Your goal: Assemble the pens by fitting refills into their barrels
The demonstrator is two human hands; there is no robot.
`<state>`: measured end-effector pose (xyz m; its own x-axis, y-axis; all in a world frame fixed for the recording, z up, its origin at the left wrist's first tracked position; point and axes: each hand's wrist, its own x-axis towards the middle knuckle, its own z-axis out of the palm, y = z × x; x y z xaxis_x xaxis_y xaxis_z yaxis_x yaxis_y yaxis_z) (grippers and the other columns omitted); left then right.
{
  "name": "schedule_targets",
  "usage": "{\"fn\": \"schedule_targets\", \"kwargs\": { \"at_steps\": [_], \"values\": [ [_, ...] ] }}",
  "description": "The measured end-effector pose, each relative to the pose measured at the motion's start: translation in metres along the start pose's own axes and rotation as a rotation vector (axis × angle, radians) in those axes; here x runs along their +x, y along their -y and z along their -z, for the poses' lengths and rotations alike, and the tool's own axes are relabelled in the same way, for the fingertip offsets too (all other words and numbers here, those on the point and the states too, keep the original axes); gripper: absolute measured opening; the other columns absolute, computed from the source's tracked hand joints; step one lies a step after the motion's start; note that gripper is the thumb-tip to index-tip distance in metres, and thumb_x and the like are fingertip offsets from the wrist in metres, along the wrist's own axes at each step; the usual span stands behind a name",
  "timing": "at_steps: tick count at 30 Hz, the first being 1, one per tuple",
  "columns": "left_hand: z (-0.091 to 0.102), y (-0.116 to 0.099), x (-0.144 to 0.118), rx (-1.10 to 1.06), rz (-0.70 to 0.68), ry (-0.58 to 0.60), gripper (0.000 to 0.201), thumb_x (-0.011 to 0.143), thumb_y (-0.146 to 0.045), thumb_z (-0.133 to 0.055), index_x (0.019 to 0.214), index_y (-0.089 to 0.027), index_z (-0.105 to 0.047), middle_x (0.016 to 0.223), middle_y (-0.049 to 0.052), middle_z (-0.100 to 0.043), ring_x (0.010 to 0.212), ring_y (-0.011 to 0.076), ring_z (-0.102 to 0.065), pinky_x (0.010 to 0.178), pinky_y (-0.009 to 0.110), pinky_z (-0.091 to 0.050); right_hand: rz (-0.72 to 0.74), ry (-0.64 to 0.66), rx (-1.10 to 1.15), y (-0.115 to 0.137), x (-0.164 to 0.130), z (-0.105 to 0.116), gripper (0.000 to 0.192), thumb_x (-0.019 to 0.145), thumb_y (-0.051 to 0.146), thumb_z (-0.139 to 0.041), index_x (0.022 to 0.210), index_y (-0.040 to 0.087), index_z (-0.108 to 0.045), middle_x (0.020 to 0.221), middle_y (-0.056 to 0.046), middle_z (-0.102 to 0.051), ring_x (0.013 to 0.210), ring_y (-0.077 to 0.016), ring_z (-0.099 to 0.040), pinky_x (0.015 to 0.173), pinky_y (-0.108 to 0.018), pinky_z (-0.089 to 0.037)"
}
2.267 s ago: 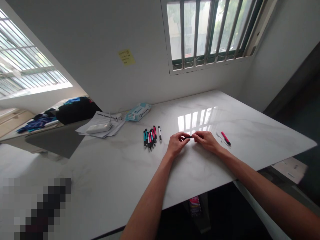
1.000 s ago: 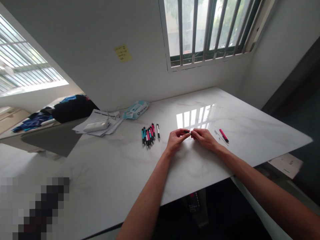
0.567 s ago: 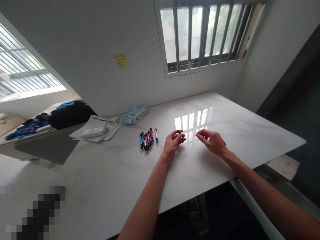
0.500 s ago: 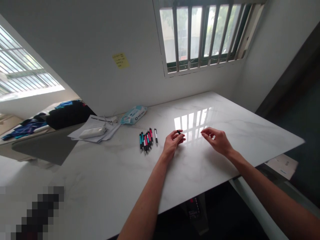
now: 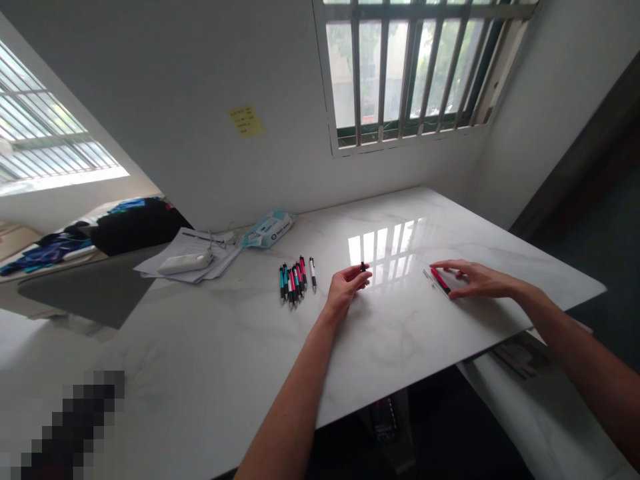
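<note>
My left hand (image 5: pixel 347 287) pinches a small black pen part (image 5: pixel 363 267) between thumb and fingers, just above the marble table. Over on the right, my right hand (image 5: pixel 473 279) reaches around a red pen barrel with a black end (image 5: pixel 440 280), its thumb and fingers apart on either side. Thin clear or white pen parts (image 5: pixel 431 277) lie beside the barrel; their exact kind is too small to tell. Left of my left hand are several click pens (image 5: pixel 293 283) in teal, red and white, lying in a group. A white pen (image 5: pixel 313 273) lies slightly apart from them.
A blue-and-white wipes packet (image 5: pixel 270 230) lies near the wall. Papers (image 5: pixel 227 263) with a white device (image 5: pixel 185 263) on top sit to its left. The table (image 5: pixel 390 360) has its front edge close to my forearms. A barred window is above.
My right hand has moved right, from near the left hand to the red barrel, and its fingers have spread. The black part in my left hand now points more upward.
</note>
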<state>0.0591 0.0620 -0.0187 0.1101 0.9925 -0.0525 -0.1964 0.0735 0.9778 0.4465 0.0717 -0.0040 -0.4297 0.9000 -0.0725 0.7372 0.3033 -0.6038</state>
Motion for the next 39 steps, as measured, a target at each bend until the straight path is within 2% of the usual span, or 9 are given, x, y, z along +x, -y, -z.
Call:
{"fn": "schedule_targets", "kwargs": {
  "at_steps": [5, 9, 12, 18, 22, 26, 30, 33, 39],
  "values": [
    [0.001, -0.001, 0.000, -0.027, 0.021, -0.017, 0.054, 0.064, -0.045, -0.095, 0.107, -0.015, -0.082, 0.100, 0.012, -0.080, 0.077, 0.0127, -0.067, 0.077, 0.027, -0.053, 0.016, -0.009, 0.021, 0.001, 0.010, 0.002, 0.063, 0.078, 0.048, -0.080, 0.139, 0.038, -0.069, 0.134, -0.008, -0.072, 0.113, -0.0333, -0.073, 0.094, -0.046, -0.062],
    [0.000, -0.001, -0.001, -0.017, 0.028, -0.008, 0.049, 0.065, -0.044, -0.094, 0.103, -0.015, -0.082, 0.098, 0.011, -0.080, 0.078, 0.0126, -0.067, 0.078, 0.027, -0.052, 0.063, 0.004, 0.026, 0.005, 0.014, 0.006, 0.077, 0.074, 0.045, -0.083, 0.148, 0.039, -0.060, 0.143, -0.008, -0.067, 0.119, -0.0315, -0.070, 0.094, -0.043, -0.061],
    [0.000, 0.000, -0.001, -0.009, 0.025, 0.005, 0.049, 0.065, -0.044, -0.094, 0.103, -0.015, -0.082, 0.098, 0.012, -0.080, 0.078, 0.0136, -0.068, 0.079, 0.028, -0.053, 0.103, 0.099, 0.005, 0.008, 0.019, 0.012, 0.091, 0.072, 0.039, -0.082, 0.156, 0.040, -0.050, 0.150, -0.009, -0.061, 0.121, -0.0323, -0.068, 0.090, -0.040, -0.062],
    [-0.001, 0.002, -0.002, -0.009, 0.022, 0.020, 0.047, 0.065, -0.045, -0.093, 0.100, -0.014, -0.082, 0.095, 0.011, -0.080, 0.078, 0.0140, -0.067, 0.079, 0.029, -0.052, 0.114, 0.179, -0.077, 0.001, 0.039, 0.017, 0.082, 0.074, 0.045, -0.080, 0.152, 0.034, -0.058, 0.124, -0.013, -0.073, 0.095, -0.0278, -0.074, 0.080, -0.038, -0.061],
    [-0.002, 0.005, -0.006, -0.039, 0.025, 0.021, 0.043, 0.066, -0.041, -0.093, 0.098, -0.013, -0.083, 0.095, 0.011, -0.080, 0.079, 0.0138, -0.066, 0.079, 0.028, -0.050, 0.135, 0.028, -0.110, -0.001, 0.048, 0.007, 0.074, 0.076, 0.060, -0.079, 0.143, 0.029, -0.067, 0.124, -0.019, -0.073, 0.086, -0.0272, -0.073, 0.073, -0.039, -0.060],
    [-0.002, 0.009, -0.008, -0.041, 0.014, 0.040, 0.045, 0.067, -0.044, -0.092, 0.097, -0.012, -0.083, 0.096, 0.013, -0.079, 0.081, 0.0149, -0.065, 0.079, 0.029, -0.048, 0.285, -0.195, -0.003, 0.037, 0.045, -0.024, 0.085, 0.080, 0.064, -0.078, 0.155, 0.034, -0.052, 0.141, -0.014, -0.066, 0.103, -0.0336, -0.073, 0.088, -0.051, -0.065],
    [-0.002, 0.010, -0.010, -0.037, 0.007, 0.058, 0.047, 0.065, -0.045, -0.093, 0.097, -0.012, -0.083, 0.097, 0.013, -0.079, 0.080, 0.0156, -0.064, 0.080, 0.031, -0.047, 0.378, -0.228, 0.067, 0.104, 0.039, -0.070, 0.091, 0.082, 0.056, -0.079, 0.161, 0.036, -0.040, 0.128, -0.011, -0.073, 0.095, -0.0314, -0.075, 0.084, -0.049, -0.067],
    [0.000, 0.009, -0.011, -0.072, 0.001, 0.066, 0.050, 0.066, -0.046, -0.093, 0.100, -0.012, -0.083, 0.095, 0.012, -0.079, 0.081, 0.0173, -0.066, 0.081, 0.032, -0.047, 0.505, -0.236, 0.058, 0.140, 0.045, -0.096, 0.078, 0.090, 0.048, -0.072, 0.161, 0.038, -0.039, 0.145, -0.010, -0.063, 0.098, -0.0297, -0.074, 0.085, -0.049, -0.067],
    [0.003, 0.011, -0.009, -0.151, 0.029, 0.053, 0.053, 0.065, -0.049, -0.094, 0.101, -0.012, -0.082, 0.097, 0.013, -0.078, 0.085, 0.0188, -0.067, 0.082, 0.032, -0.046, 0.572, -0.304, 0.002, 0.153, 0.062, -0.108, 0.074, 0.093, 0.039, -0.070, 0.161, 0.035, -0.039, 0.149, -0.010, -0.061, 0.111, -0.0313, -0.071, 0.094, -0.051, -0.063]
  ]
}}
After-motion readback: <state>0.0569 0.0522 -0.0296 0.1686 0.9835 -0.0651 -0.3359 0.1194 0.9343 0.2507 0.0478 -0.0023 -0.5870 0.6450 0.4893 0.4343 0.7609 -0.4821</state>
